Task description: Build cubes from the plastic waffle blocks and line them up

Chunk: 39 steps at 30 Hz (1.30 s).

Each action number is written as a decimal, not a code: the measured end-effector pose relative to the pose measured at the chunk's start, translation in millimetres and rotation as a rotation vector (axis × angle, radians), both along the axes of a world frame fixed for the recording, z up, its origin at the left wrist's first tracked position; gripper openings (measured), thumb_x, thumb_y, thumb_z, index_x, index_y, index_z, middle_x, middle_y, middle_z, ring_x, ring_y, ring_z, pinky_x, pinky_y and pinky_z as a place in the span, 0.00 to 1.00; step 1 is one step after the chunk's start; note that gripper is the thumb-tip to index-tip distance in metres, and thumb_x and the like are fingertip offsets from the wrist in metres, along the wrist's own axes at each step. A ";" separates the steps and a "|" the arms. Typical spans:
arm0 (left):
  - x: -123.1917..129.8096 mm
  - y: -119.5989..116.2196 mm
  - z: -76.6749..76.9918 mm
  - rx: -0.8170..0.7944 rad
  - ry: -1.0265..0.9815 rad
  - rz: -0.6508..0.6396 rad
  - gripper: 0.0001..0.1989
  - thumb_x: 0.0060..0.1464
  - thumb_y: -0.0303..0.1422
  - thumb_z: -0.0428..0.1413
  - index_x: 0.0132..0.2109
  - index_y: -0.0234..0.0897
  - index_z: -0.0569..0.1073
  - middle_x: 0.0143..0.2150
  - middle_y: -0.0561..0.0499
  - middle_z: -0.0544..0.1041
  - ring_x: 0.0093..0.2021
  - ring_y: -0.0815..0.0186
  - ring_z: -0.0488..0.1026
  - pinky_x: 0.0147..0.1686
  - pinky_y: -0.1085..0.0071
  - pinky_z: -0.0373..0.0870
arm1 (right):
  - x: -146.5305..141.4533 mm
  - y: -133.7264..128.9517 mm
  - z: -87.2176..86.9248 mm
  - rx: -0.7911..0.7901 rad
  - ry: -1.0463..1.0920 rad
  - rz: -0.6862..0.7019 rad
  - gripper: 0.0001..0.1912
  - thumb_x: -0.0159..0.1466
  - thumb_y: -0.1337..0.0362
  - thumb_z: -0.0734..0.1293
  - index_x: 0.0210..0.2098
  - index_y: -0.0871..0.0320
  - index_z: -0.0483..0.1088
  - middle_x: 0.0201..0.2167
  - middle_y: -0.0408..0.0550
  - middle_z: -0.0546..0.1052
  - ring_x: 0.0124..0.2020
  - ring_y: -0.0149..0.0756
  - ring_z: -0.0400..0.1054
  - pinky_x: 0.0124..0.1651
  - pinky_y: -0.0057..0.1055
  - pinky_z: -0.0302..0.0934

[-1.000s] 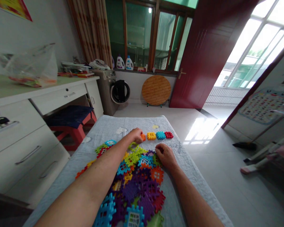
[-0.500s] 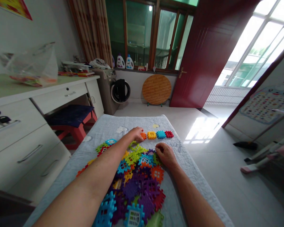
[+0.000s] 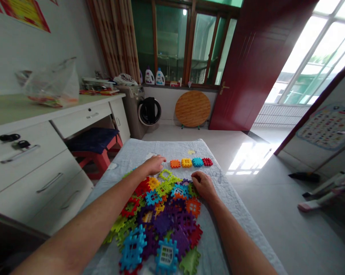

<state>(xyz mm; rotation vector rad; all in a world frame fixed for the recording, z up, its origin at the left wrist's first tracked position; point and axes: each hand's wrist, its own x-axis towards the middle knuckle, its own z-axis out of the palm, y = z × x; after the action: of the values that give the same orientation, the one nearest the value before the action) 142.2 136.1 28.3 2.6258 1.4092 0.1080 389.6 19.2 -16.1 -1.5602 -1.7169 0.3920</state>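
Observation:
My left hand (image 3: 155, 165) hovers above the left edge of the pile, its fingers loosely stretched and apart, with nothing visible in them. Just right of it, an orange square building block (image 3: 175, 164) lies at the left end of a row. A yellow window block (image 3: 186, 162), a blue block (image 3: 197, 162) and a red block (image 3: 207, 162) continue the row to the right. My right hand (image 3: 204, 185) rests at the right edge of the heap of interlocking blocks (image 3: 163, 225), fingers curled in, no block showing in them. A lime-green frame block (image 3: 165, 175) lies near my left fingers.
A pale blue cloth (image 3: 218, 214) covers the table beneath the blocks. To the left stand a white desk (image 3: 52, 168) and a red stool with a dark seat (image 3: 93, 140). Beyond are a washing machine (image 3: 134, 114) and a round wooden tabletop (image 3: 192, 109) against the wall.
My left hand has let go of the orange block and drawn back to the left. The orange block now lies fully in view. My right hand stays by the heap.

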 end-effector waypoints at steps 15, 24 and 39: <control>-6.3 -28.1 -12.0 -0.076 0.000 -0.109 0.23 0.40 0.28 0.58 0.48 0.36 0.72 0.47 0.47 0.75 0.48 0.60 0.71 0.48 0.70 0.65 | 3.2 0.8 0.2 -0.013 0.014 -0.012 0.11 0.55 0.65 0.59 0.32 0.58 0.73 0.28 0.45 0.77 0.29 0.33 0.68 0.37 0.29 0.60; -23.0 -39.2 -3.3 0.026 -0.071 0.041 0.15 0.47 0.31 0.55 0.45 0.35 0.74 0.40 0.47 0.75 0.40 0.64 0.72 0.43 0.73 0.66 | 2.0 0.0 3.3 -0.033 -0.005 -0.009 0.11 0.55 0.64 0.60 0.32 0.59 0.73 0.27 0.46 0.76 0.28 0.33 0.67 0.36 0.29 0.59; -12.6 -106.2 13.8 -0.120 -0.083 -0.100 0.20 0.43 0.40 0.59 0.43 0.37 0.74 0.43 0.46 0.76 0.42 0.60 0.72 0.42 0.71 0.65 | 3.3 0.1 1.5 -0.019 0.002 -0.010 0.11 0.55 0.64 0.60 0.32 0.58 0.73 0.27 0.45 0.76 0.28 0.33 0.67 0.35 0.28 0.59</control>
<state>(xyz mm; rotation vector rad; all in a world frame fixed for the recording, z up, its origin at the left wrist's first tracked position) 129.5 29.9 42.0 2.5563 1.2167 0.1148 392.9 19.4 -14.5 -1.5812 -1.7077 0.4056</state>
